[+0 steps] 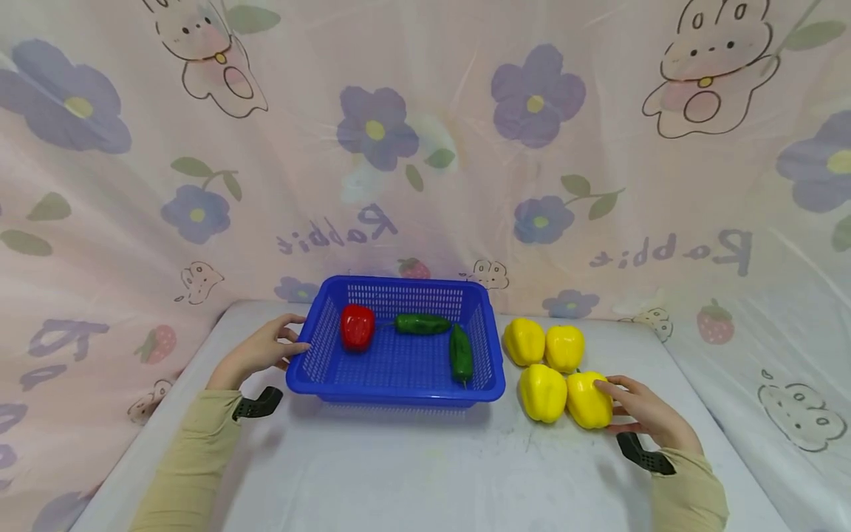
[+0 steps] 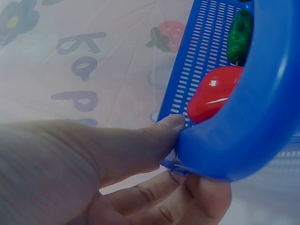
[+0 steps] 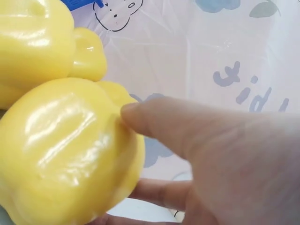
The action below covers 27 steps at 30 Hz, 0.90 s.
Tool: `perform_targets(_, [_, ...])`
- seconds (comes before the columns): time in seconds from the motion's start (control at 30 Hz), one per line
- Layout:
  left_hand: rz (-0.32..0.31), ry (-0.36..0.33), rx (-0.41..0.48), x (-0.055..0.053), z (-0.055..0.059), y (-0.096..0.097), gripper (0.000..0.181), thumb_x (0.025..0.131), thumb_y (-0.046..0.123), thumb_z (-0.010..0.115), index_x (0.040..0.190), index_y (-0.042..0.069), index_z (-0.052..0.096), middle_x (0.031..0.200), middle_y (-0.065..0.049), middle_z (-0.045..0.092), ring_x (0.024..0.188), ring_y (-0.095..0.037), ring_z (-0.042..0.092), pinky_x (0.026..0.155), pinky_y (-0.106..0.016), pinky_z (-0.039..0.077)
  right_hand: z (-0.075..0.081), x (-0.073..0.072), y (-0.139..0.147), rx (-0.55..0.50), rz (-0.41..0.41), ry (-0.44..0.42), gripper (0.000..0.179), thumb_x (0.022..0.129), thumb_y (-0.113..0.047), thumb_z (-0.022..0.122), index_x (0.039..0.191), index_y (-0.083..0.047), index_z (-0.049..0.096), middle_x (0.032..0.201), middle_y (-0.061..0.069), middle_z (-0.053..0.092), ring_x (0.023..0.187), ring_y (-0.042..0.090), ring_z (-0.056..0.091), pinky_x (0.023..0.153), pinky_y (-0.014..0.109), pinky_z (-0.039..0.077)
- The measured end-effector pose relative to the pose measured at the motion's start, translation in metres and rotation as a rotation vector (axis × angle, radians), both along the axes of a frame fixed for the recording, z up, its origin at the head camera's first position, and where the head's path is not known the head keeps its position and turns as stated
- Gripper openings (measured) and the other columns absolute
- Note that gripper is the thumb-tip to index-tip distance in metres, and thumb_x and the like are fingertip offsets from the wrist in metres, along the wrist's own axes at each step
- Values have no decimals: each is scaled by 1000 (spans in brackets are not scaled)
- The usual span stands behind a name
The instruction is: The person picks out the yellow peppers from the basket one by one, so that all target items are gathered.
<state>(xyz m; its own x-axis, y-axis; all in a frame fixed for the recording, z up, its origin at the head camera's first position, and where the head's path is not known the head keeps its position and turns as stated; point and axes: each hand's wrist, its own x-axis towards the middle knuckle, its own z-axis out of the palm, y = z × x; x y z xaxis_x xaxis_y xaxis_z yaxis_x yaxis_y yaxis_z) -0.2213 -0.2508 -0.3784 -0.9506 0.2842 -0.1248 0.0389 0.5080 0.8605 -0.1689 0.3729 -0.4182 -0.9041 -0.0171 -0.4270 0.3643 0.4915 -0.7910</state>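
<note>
My left hand (image 1: 261, 346) grips the left rim of a blue plastic basket (image 1: 397, 394), thumb on top and fingers curled under the edge, as the left wrist view shows. Inside the basket lie a red bell pepper (image 1: 357, 328) at the left and two green chili peppers (image 1: 422, 324), one toward the back and one at the right. Over on the right, my right hand (image 1: 643, 408) holds the nearest right yellow bell pepper (image 3: 70, 150) at its right side, thumb on its upper side and fingers lower down. This pepper rests among other yellow bell peppers (image 1: 543, 393).
The yellow peppers stand grouped on the white-covered table (image 1: 399, 473), just right of the basket. Behind it hangs a pale curtain (image 1: 459, 192) printed with rabbits and flowers. A black strap mount (image 1: 259, 404) sits on each wrist.
</note>
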Motion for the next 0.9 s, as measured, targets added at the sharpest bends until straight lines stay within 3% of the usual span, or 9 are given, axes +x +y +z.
perform_targets(0.27, [2,6,-5,-1,0,1,61,94,9,61,142,-8,28,99,-22,57,76,-26,65,65,-39,58,3,2,1,-46,26,-9,82,96,-51,48,143,11,22,140,35,27,108,38,52,80,44,55])
perform_targets(0.53, [-2,33,-15,-2,-4,-1,61,94,11,60,143,-8,28,105,-25,55,79,-26,65,66,-39,58,12,4,10,64,33,42,83,96,-57,41,141,12,25,132,37,37,107,40,55,82,43,54])
perform_targets(0.63, [-3,91,-25,-3,-5,-6,58,98,18,56,142,-9,30,119,-32,50,87,-33,65,69,-39,58,16,3,15,157,67,142,80,98,-55,38,142,11,24,135,36,35,115,46,47,89,50,49])
perform_targets(0.7, [27,165,-59,-3,-5,-11,55,100,22,52,141,-10,33,127,-34,46,94,-38,63,72,-40,57,19,0,18,258,90,229,79,98,-55,38,144,9,25,140,36,31,121,52,39,92,58,43])
perform_targets(0.8, [83,323,-190,-2,-4,-22,50,102,24,46,137,-12,39,132,-35,43,104,-47,57,82,-49,53,20,-8,22,417,131,373,77,98,-52,41,145,7,25,143,38,23,125,57,27,94,68,32])
perform_targets(0.9, [131,435,-372,-3,-3,-33,52,103,27,42,137,-13,40,139,-35,36,120,-52,43,97,-59,38,19,-17,25,538,169,557,72,99,-43,48,145,7,25,143,41,19,126,62,19,96,74,20])
